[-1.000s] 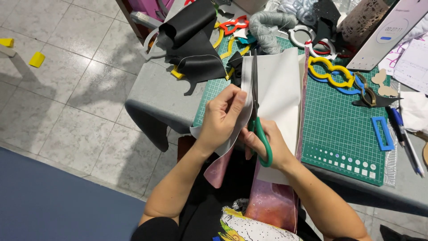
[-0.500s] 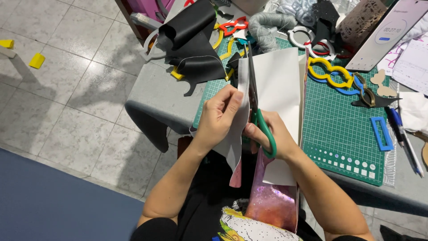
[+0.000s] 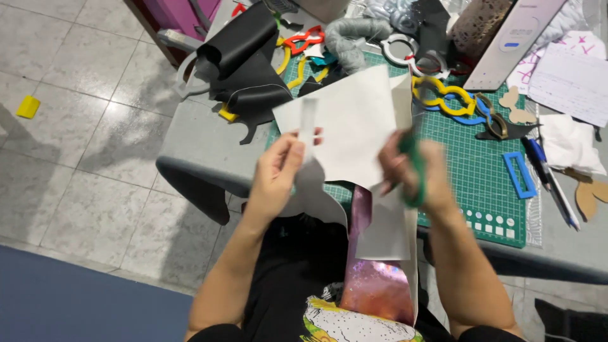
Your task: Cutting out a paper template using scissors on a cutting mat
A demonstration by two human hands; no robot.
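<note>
My left hand (image 3: 277, 172) pinches the left edge of a large white sheet (image 3: 351, 120) with a narrow strip sticking up above the fingers. My right hand (image 3: 415, 172) holds green-handled scissors (image 3: 413, 166) against the sheet's right side; the blades are hidden behind the sheet. The sheet is held up over the green cutting mat (image 3: 484, 171). Its lower part hangs down towards my lap and shows a shiny pink-purple face (image 3: 373, 285).
On the grey table (image 3: 196, 136) lie black sheet pieces (image 3: 244, 69), yellow, red and blue cut-out frames (image 3: 443, 95), a blue rectangle frame (image 3: 519, 174), pens (image 3: 548, 180), papers (image 3: 570, 82) and a white device (image 3: 516, 38). Tiled floor lies to the left, with a yellow scrap (image 3: 28, 106).
The sheet has swung from edge-on to flat, facing me. My hands have drawn apart, the left to the sheet's left edge, the right with the scissors to its right side.
</note>
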